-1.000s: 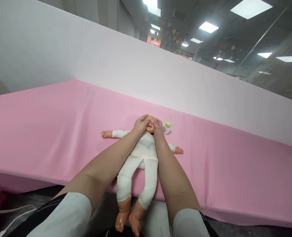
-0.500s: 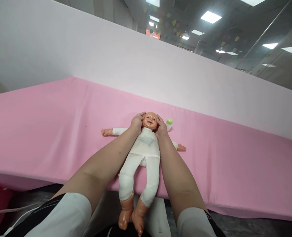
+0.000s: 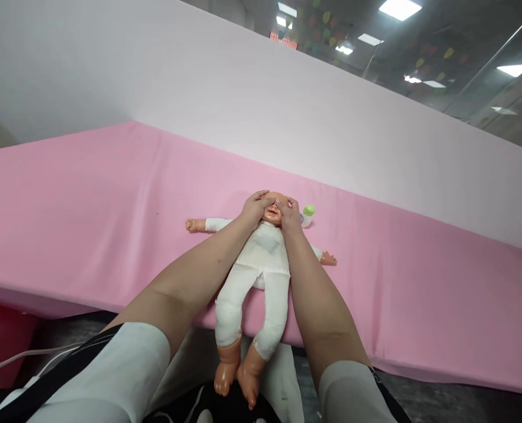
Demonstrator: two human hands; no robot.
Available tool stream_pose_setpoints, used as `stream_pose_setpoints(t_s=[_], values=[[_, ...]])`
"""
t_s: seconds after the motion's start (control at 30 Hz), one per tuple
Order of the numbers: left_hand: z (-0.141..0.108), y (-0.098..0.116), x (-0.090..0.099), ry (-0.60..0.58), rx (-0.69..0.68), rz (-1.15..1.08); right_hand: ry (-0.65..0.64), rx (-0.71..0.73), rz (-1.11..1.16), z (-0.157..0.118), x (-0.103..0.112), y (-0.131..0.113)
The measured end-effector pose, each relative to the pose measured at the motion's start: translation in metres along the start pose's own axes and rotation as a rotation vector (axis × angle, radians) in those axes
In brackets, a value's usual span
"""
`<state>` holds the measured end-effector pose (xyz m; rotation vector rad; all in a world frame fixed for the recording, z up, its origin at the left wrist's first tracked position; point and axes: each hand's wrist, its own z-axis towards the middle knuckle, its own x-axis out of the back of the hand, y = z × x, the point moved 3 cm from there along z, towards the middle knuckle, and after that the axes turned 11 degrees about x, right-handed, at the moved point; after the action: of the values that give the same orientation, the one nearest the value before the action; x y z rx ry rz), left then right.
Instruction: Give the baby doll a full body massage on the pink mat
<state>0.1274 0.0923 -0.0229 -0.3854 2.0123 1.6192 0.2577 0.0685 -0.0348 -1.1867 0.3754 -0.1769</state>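
Observation:
A baby doll (image 3: 266, 247) with a white cloth body lies on its back, arms spread out and feet past the table's near edge. My left hand (image 3: 256, 208) cups the left side of its head as I see it, thumb across the face by the eye. On the other side my right hand (image 3: 290, 214) curls round the head, with its thumb laid over the other eye. Both thumbs cover the doll's eyes; its mouth shows below them. Just beyond my right hand stands a small bottle (image 3: 307, 217) with a green cap, partly hidden by that hand.
A pink cover (image 3: 89, 217) drapes the table. Behind it rises a white partition (image 3: 261, 111), with glass and ceiling lights above. At lower left are a red object (image 3: 5, 341) and a pale cable (image 3: 27, 353).
My thumbs have moved inward from the sides of the doll's head onto its face, over the eyes. The view has tilted slightly, and more of the bottle shows.

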Motion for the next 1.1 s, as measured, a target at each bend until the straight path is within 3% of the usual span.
stream_pose_setpoints(t_s=[0.1,0.43,0.6,0.9,1.1], values=[[0.003,-0.001,0.001,0.026,0.028,0.0,0.013,0.016,-0.006,0.004,0.001,0.004],[0.006,-0.001,0.01,-0.022,0.101,-0.104,0.023,-0.018,0.339,-0.003,0.002,0.01],[0.003,0.001,0.006,-0.065,0.064,-0.063,-0.018,-0.017,0.284,-0.006,-0.002,0.002],[0.002,-0.004,0.001,-0.038,0.062,-0.033,-0.015,-0.025,-0.044,0.0,0.004,-0.004],[0.007,-0.006,0.002,0.005,0.06,0.019,0.014,-0.003,0.06,0.002,0.008,0.005]])
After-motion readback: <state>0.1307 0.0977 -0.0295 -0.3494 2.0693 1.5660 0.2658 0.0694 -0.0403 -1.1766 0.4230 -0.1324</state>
